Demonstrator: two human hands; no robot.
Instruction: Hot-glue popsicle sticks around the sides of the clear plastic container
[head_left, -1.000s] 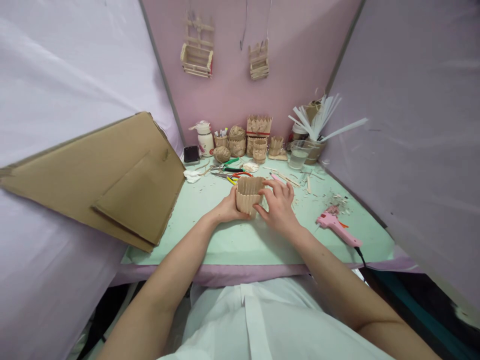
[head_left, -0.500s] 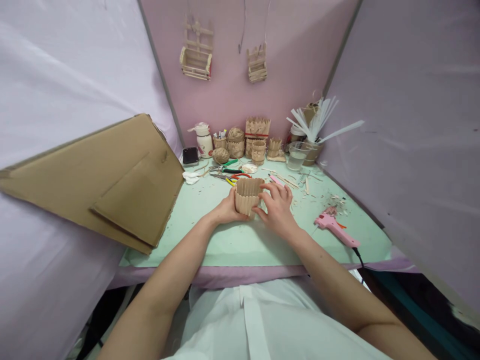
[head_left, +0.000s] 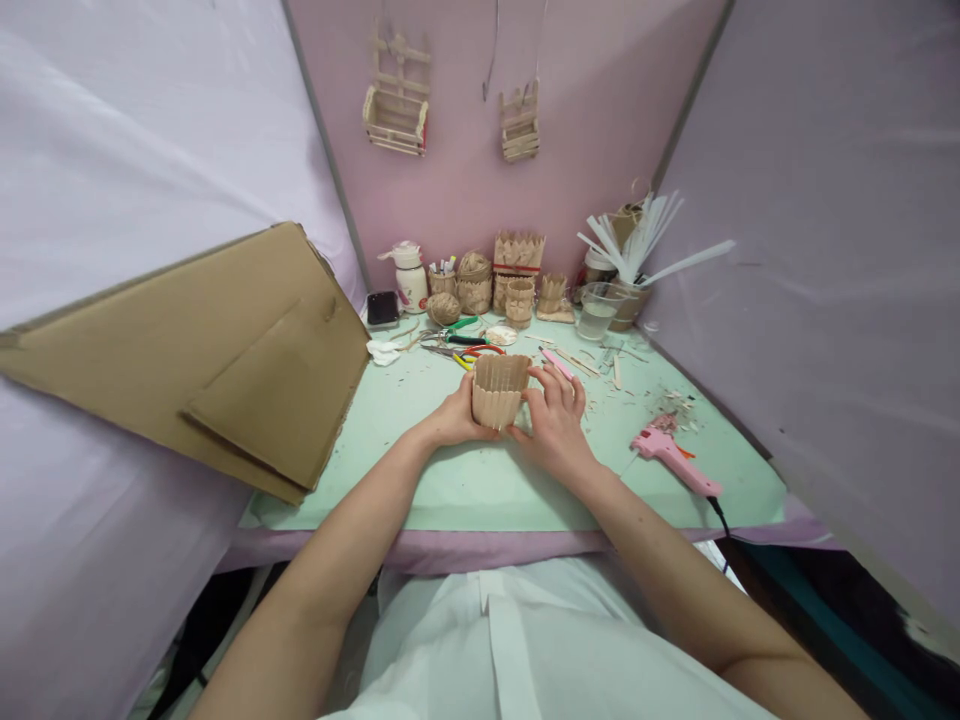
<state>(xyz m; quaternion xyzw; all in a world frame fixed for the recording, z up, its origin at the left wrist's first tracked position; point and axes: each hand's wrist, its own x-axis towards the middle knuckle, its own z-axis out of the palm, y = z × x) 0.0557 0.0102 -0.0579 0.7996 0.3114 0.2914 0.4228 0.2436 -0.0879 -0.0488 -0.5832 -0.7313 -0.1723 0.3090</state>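
Between my hands is a small cup made of wooden craft sticks (head_left: 498,405), its open top tilted toward me so the ribbed inside shows. My left hand (head_left: 456,412) wraps around its left side, with fingers partly hidden behind and under it. On the right side my right hand (head_left: 553,415) grips it, fingers along the upper edge and thumb low near the base. Just behind the cup lie scissors with red and yellow handles (head_left: 480,352) and green-handled pliers (head_left: 463,336).
A pink glue gun (head_left: 675,460) lies at the right beside wood scraps (head_left: 671,405). Large cardboard (head_left: 225,370) leans at the left. Along the back stand a white bottle (head_left: 409,278), twine balls (head_left: 444,308), stick-built cups (head_left: 519,302) and a clear plastic cup (head_left: 597,315).
My right hand has shifted slightly, its thumb lower and closer against the cup. The cup has turned a little in my hands, and the whole view has moved slightly.
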